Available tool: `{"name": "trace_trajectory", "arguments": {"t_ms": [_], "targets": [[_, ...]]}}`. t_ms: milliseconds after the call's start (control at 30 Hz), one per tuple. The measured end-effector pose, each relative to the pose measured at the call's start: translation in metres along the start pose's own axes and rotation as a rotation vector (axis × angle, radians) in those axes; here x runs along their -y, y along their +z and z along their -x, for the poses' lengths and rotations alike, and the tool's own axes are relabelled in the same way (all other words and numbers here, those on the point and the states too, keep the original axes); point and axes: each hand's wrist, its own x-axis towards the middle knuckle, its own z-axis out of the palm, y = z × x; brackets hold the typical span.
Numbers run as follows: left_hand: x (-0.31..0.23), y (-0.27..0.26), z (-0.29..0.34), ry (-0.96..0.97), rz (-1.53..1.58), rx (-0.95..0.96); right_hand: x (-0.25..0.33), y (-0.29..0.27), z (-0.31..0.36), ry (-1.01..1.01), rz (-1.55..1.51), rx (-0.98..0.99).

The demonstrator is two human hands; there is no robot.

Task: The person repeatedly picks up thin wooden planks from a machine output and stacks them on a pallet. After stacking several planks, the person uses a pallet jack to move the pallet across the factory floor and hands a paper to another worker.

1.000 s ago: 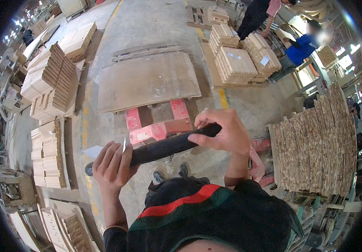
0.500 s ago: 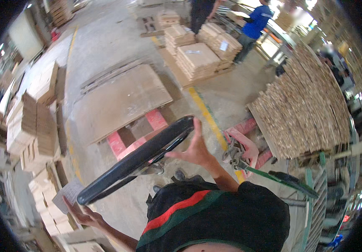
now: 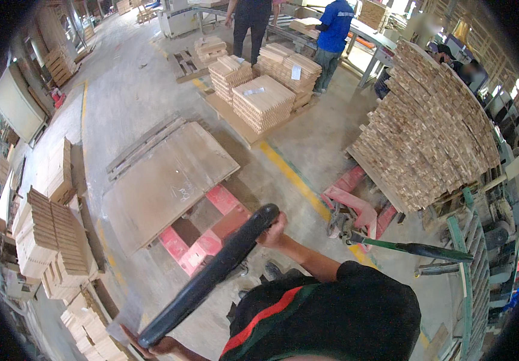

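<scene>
The long black handle of a red pallet jack slants across in front of me, from lower left to upper right. My right hand is closed round its upper right end. At the lower left end, my left hand grips the handle, partly hidden under it. A pale sheet of paper sticks out beside that hand, blurred. Beyond the handle, the jack's red forks run under a pallet topped with a flat brown board.
Wood-piece stacks line the left. A tall pile of wood strips stands right, beside a second red pallet jack with a green handle. Stacked boards sit ahead near a person in blue and another in dark clothes.
The handle and both hands have shifted lower in view. My right hand has closed from spread fingers round the handle's end. My left hand has come in under the other end.
</scene>
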Motion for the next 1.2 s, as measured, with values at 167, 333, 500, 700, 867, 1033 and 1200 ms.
{"name": "trace_trajectory", "arguments": {"t_ms": [167, 333, 500, 700, 867, 1033, 1200], "targets": [[-0.009, 0.024, -0.014, 0.028, -0.103, -0.009, 0.011, 0.011, -0.015, 0.151, -0.300, -0.195], [-0.002, 0.054, -0.023, -0.017, -0.098, 0.064, -0.007, 0.006, -0.006, 0.067, -0.146, -0.080], [0.008, 0.067, -0.018, -0.037, -0.075, 0.102, -0.051, 0.005, 0.009, -0.054, -0.165, -0.245], [0.005, 0.077, -0.016, -0.037, -0.106, 0.124, -0.031, 0.014, -0.023, 0.042, -0.542, -0.008], [-0.034, 0.112, 0.006, -0.021, -0.127, 0.159, -0.034, 0.020, -0.029, -0.080, -0.500, -0.081], [-0.098, 0.179, 0.035, 0.020, -0.165, 0.148, -0.018, 0.032, -0.044, -0.102, -0.587, 0.278], [-0.204, 0.253, 0.060, 0.046, -0.266, 0.148, 0.026, 0.024, -0.087, -0.168, -0.858, 0.300]]}}
